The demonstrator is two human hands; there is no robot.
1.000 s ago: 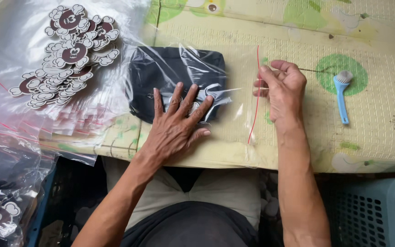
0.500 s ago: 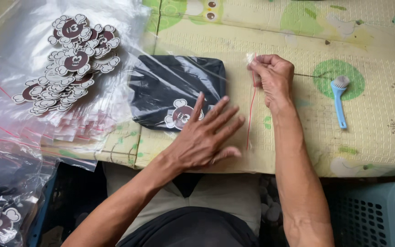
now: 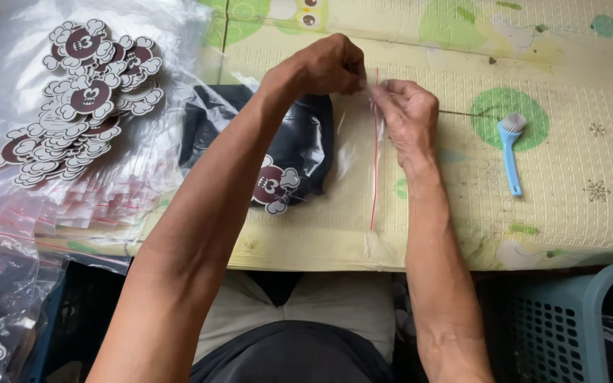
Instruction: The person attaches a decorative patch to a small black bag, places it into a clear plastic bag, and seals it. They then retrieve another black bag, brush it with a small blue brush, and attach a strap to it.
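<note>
- The surface (image 3: 576,213) is a pale yellow foam mat with an embossed grid and green printed blobs; its thick near edge runs just above the person's lap.
- Nearest, at the lower right, the rim of a teal perforated plastic basket (image 3: 576,319) shows, cut off by the frame.
- At the lower left lies a heap of crinkled clear bags (image 3: 8,284), only partly in view, their contents hard to make out.
- On the mat in front of the lap lies a clear plastic bag (image 3: 352,163), glossy and wrinkled, with a thin red strip (image 3: 374,170) along its open end.
- Inside it sits a folded dark pouch (image 3: 299,142) with a brown and white cartoon tag (image 3: 272,188); the left forearm hides part of it.
- The left hand (image 3: 328,65) and right hand (image 3: 406,113) meet at the far end of the red strip, fingers of both pinched together on the bag's edge; the exact grip is hidden behind the knuckles.
- To the right, well apart, a small blue brush (image 3: 509,152) with pale bristles lies flat.
- Far left, a pile of flat cartoon-shaped tags (image 3: 72,99) rests on a stack of clear bags.
</note>
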